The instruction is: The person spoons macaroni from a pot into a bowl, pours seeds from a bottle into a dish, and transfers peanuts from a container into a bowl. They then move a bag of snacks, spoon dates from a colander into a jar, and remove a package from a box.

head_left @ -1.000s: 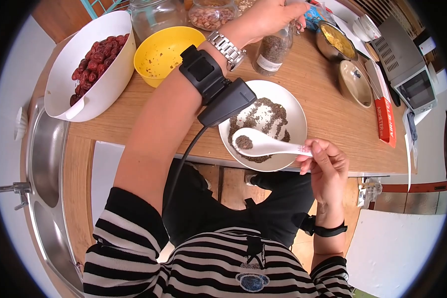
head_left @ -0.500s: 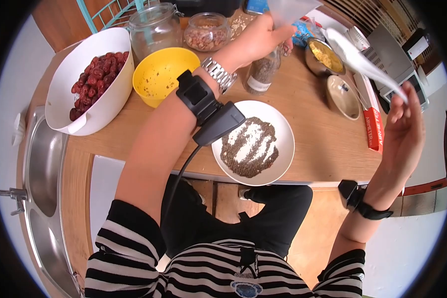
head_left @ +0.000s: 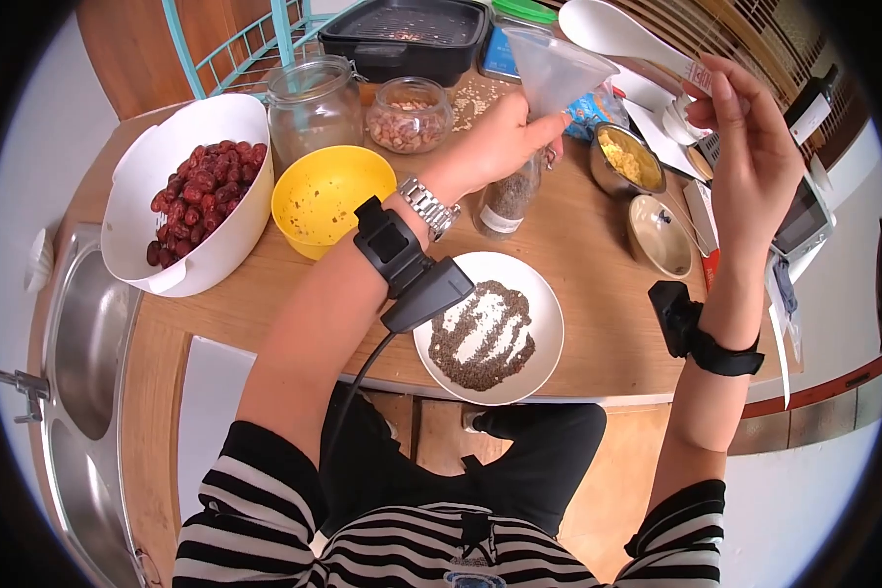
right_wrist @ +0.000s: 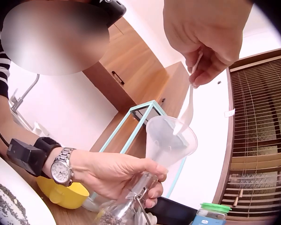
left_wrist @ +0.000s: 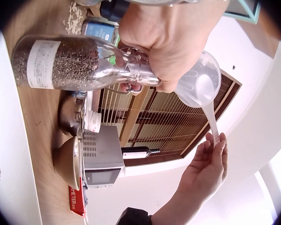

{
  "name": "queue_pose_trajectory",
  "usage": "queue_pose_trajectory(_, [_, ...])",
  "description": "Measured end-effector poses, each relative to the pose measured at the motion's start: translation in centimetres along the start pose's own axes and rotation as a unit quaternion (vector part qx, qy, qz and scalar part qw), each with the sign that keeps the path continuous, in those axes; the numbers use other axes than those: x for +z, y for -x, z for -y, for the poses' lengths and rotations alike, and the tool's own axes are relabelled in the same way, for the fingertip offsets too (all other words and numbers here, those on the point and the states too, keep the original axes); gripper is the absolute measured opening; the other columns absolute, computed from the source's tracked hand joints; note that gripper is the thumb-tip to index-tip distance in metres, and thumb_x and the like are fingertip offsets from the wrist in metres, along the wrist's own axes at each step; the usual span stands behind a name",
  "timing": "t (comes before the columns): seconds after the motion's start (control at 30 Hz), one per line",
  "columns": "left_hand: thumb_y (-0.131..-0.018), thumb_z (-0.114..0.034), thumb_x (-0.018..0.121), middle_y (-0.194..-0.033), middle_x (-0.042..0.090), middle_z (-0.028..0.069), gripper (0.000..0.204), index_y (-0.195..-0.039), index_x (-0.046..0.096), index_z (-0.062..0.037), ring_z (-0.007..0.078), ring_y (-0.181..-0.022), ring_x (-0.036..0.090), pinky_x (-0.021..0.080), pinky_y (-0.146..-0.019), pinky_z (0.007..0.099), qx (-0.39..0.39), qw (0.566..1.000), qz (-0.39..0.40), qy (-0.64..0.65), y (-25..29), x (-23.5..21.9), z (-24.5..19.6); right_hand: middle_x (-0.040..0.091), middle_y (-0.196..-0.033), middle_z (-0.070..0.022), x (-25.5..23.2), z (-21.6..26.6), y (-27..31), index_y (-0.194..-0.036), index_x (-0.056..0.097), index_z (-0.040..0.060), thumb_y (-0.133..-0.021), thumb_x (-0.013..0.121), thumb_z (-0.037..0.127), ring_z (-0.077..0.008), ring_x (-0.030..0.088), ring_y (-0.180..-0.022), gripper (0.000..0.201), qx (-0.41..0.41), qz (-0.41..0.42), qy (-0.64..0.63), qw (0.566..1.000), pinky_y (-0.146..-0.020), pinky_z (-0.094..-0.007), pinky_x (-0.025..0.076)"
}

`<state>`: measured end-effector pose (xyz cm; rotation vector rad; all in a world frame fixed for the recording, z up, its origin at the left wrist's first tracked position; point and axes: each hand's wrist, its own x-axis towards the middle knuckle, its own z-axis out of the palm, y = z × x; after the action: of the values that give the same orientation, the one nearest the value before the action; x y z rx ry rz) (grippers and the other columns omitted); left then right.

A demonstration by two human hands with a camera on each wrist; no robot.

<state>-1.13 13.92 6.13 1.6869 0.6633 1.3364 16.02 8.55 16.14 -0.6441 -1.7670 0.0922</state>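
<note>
My left hand grips the neck of a clear glass bottle with a wire clasp and a white label. Small dark seeds fill much of its body. A translucent funnel stands in the bottle's mouth, its lower end hidden by that hand. With thumb and fingers, my right hand pinches the handle of a white spoon. In the right wrist view the spoon's bowl tilts down into the funnel. A white plate nearer my body bears a spread of dark seeds.
A white basin of red dates, a yellow bowl and glass jars stand to the left. Right of the bottle are a metal bowl with yellow food and a beige bowl. A black tray sits behind.
My right hand has carried the spoon, with dark seeds in its bowl, from over the plate up and forward to the funnel. My left hand keeps hold at the bottle's neck.
</note>
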Motion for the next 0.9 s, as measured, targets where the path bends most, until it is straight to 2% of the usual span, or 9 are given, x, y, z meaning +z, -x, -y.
queue_pose_trajectory(0.07, [-0.083, -0.021, 0.046, -0.065, 0.054, 0.0026, 0.025, -0.069, 0.054, -0.0017, 0.0093, -0.062, 0.051, 0.041, -0.059, 0.0236, -0.002, 1.000, -0.005, 0.002, 0.1, 0.1, -0.1, 0.058, -0.074, -0.0052, 0.3, -0.1, 0.2, -0.096, 0.056, -0.0028, -0.083, 0.049, 0.010, -0.0056, 0.051, -0.064, 0.020, -0.055, -0.024, 0.029, 0.998, -0.061, -0.0179, 0.042])
queue_pose_trajectory(0.13, [-0.083, -0.021, 0.046, -0.065, 0.054, 0.0026, 0.024, -0.071, 0.054, -0.0017, 0.0093, -0.062, 0.051, 0.041, -0.059, 0.0236, -0.005, 1.000, -0.009, 0.003, 0.1, 0.0, -0.2, 0.058, -0.073, -0.0051, 0.0, -0.4, 0.1, -0.096, 0.056, -0.0027, -0.083, 0.049, 0.011, -0.0064, 0.052, -0.065, 0.020, -0.051, -0.034, 0.033, 0.998, -0.061, -0.0183, 0.042])
queue_pose_trajectory(0.23, [-0.083, -0.020, 0.046, -0.066, 0.054, 0.0026, 0.022, -0.074, 0.053, -0.0016, 0.0092, -0.062, 0.051, 0.041, -0.060, 0.0235, 0.013, 0.999, 0.004, -0.034, 0.0, -0.2, -0.1, 0.059, -0.071, -0.0072, -0.2, -1.1, -0.1, -0.092, 0.057, -0.0034, -0.082, 0.050, 0.010, -0.0067, 0.052, -0.061, 0.019, 0.021, -0.088, -0.084, 0.992, -0.059, -0.0193, 0.045])
queue_pose_trajectory(0.3, [-0.083, -0.020, 0.046, -0.067, 0.054, 0.0025, 0.021, -0.075, 0.052, -0.0016, 0.0090, -0.062, 0.051, 0.041, -0.061, 0.0237, 0.012, 0.999, 0.024, -0.028, -0.1, -0.2, 0.0, 0.059, -0.073, -0.0092, -0.7, -2.1, -0.1, -0.094, 0.056, -0.0049, -0.081, 0.050, 0.011, -0.0084, 0.053, -0.061, 0.021, 0.069, -0.090, -0.158, 0.981, -0.060, -0.0199, 0.045])
queue_pose_trajectory(0.43, [-0.083, -0.020, 0.046, -0.066, 0.054, 0.0023, 0.022, -0.074, 0.052, -0.0019, 0.0089, -0.063, 0.051, 0.041, -0.062, 0.0237, 0.022, 0.999, 0.007, -0.026, 0.3, 0.0, -0.3, 0.059, -0.075, -0.0122, -0.7, -3.8, 0.5, -0.094, 0.055, -0.0079, -0.080, 0.051, 0.011, -0.0104, 0.053, -0.063, 0.024, 0.142, -0.109, -0.265, 0.948, -0.060, -0.0198, 0.044])
queue_pose_trajectory(0.47, [-0.083, -0.020, 0.046, -0.065, 0.054, 0.0022, 0.022, -0.074, 0.052, -0.0018, 0.0088, -0.064, 0.051, 0.041, -0.062, 0.0239, 0.021, 0.999, 0.002, -0.026, 0.2, 0.1, -0.3, 0.059, -0.075, -0.0122, -0.7, -4.0, 0.4, -0.094, 0.055, -0.0079, -0.080, 0.051, 0.011, -0.0104, 0.053, -0.063, 0.024, 0.145, -0.109, -0.269, 0.946, -0.060, -0.0198, 0.044])
queue_pose_trajectory(0.53, [-0.083, -0.020, 0.046, -0.065, 0.054, 0.0020, 0.022, -0.074, 0.052, -0.0018, 0.0088, -0.064, 0.051, 0.040, -0.063, 0.0241, 0.015, 1.000, 0.000, -0.027, 0.2, 0.2, -0.4, 0.056, -0.090, -0.0142, -0.9, -4.1, 0.3, -0.098, 0.051, -0.0102, -0.082, 0.048, 0.007, -0.0155, 0.056, -0.074, 0.024, 0.128, -0.097, -0.240, 0.957, -0.063, -0.0204, 0.044])
queue_pose_trajectory(0.7, [-0.083, -0.020, 0.046, -0.069, 0.055, 0.0014, 0.020, -0.075, 0.053, -0.0036, 0.0084, -0.068, 0.051, 0.039, -0.068, 0.0242, 0.004, 0.998, 0.001, -0.064, 0.1, 0.0, -0.5, 0.058, -0.085, -0.0117, -0.2, -3.8, 0.5, -0.098, 0.052, -0.0081, -0.082, 0.048, 0.008, -0.0107, 0.053, -0.068, 0.023, 0.104, -0.071, -0.225, 0.966, -0.062, -0.0196, 0.043])
queue_pose_trajectory(0.9, [-0.082, -0.020, 0.047, -0.072, 0.056, 0.0023, 0.019, -0.078, 0.055, -0.0041, 0.0093, -0.072, 0.051, 0.038, -0.071, 0.0247, -0.002, 0.998, 0.013, -0.055, 0.5, -0.3, -1.1, 0.058, -0.078, -0.0085, 1.1, -3.2, 0.8, -0.095, 0.055, -0.0053, -0.082, 0.050, 0.012, -0.0105, 0.055, -0.067, 0.022, 0.097, -0.051, -0.207, 0.972, -0.061, -0.0197, 0.044])
